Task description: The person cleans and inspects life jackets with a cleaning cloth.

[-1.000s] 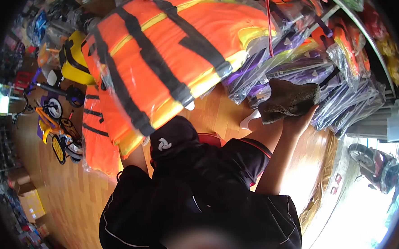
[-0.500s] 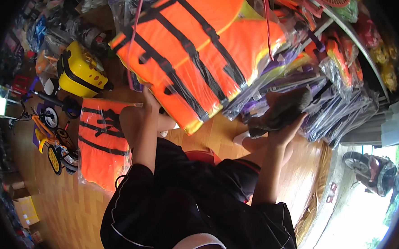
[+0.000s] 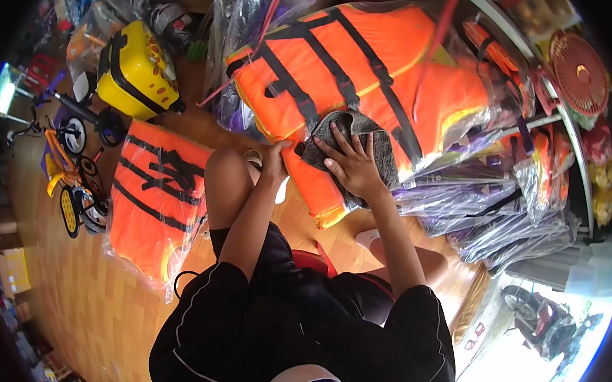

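An orange life jacket (image 3: 423,66) with black straps, in clear plastic, hangs or is propped in front of me, tilted. My left hand (image 3: 276,160) is closed on its lower left edge, the fingertips partly hidden. Against the jacket's lower front lies a dark grey cloth (image 3: 385,157). My right hand (image 3: 354,164) presses flat on this cloth with its fingers spread.
Another wrapped orange life jacket (image 3: 148,234) lies on the wooden floor at left. Beyond it are a yellow suitcase (image 3: 136,71) and a small orange bicycle (image 3: 69,161). Plastic-wrapped purple packages (image 3: 485,214) are piled at right, near a red fan (image 3: 578,74).
My right hand has brought the grey cloth leftward from beside the jacket onto its front, its fingers now spread. My left hand remains at the jacket's edge. The view has shifted.
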Tool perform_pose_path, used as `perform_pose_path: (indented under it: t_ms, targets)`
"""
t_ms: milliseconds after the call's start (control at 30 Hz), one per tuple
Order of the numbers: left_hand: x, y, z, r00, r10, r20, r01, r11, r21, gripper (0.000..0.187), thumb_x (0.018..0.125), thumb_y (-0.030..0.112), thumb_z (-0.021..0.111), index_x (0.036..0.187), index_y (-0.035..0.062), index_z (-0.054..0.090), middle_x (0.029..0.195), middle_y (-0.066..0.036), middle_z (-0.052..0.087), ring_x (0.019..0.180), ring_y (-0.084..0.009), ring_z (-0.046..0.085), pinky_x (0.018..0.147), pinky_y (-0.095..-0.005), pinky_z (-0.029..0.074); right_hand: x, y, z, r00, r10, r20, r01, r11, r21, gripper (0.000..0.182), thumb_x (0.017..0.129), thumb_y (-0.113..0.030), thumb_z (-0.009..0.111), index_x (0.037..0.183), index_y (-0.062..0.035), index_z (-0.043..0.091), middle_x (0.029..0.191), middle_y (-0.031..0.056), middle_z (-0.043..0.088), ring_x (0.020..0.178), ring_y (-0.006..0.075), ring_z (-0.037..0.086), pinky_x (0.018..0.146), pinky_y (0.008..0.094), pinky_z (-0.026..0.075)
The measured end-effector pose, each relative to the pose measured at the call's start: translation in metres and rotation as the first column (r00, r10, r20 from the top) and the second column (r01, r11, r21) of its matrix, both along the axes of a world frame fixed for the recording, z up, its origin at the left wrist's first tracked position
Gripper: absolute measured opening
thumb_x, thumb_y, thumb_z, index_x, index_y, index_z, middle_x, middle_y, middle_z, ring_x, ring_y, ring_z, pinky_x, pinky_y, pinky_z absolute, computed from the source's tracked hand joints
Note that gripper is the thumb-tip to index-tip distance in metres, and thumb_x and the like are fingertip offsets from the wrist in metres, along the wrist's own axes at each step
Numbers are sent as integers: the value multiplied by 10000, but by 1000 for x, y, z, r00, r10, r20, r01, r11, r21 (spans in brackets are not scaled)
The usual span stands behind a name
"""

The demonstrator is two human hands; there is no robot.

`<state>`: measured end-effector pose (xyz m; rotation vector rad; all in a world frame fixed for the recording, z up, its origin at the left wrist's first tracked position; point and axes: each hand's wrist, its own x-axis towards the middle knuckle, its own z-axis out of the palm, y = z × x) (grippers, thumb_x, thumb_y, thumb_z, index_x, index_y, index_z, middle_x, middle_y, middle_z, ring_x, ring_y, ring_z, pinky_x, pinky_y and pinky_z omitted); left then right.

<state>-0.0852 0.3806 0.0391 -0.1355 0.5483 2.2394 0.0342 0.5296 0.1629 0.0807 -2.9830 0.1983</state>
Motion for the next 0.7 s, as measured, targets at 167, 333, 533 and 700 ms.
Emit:
perform_pose_path:
  t_ms: [167,333,533,700]
  targets:
    - [13,6,5,1000,0,-1,0,996,-85,484,661,84,488,1132,0,411,1067,-128,522,968,-249,527,863,-368,425,-56,53,9,960,-224,-169,251,954,162,471,822,-316,409,1282,-306,307,1378,65,200,1078,354,396,932,592,188]
    - [21,9,26,998,41,-40,-41,999,0,412,567,-86,542,968,4,518,980,-86,564,895,-217,555,783,-357,473,-106,117,7,773,-525,-357,478,851,-218,452,842,-327,353,1290,-299,298,1377,68,206,1235,401,173,970,569,102]
    - [15,7,2,999,46,-4,-46,999,-17,337,554,-79,549,877,18,543,934,-73,565,856,-201,557,757,-340,481,-81,74,-5,907,-268,-324,189,948,-256,382,862,-226,361,1242,-235,400,1344,55,286,1241,413,129,963,584,101]
    - [19,10,10,992,100,-71,-101,995,-11,352,560,-43,558,903,27,525,932,-63,550,873,-201,545,772,-345,474,-42,24,-9,966,-125,-228,91,984,-156,412,808,-79,422,1219,-54,401,1329,144,278,1249,362,173,1014,435,163]
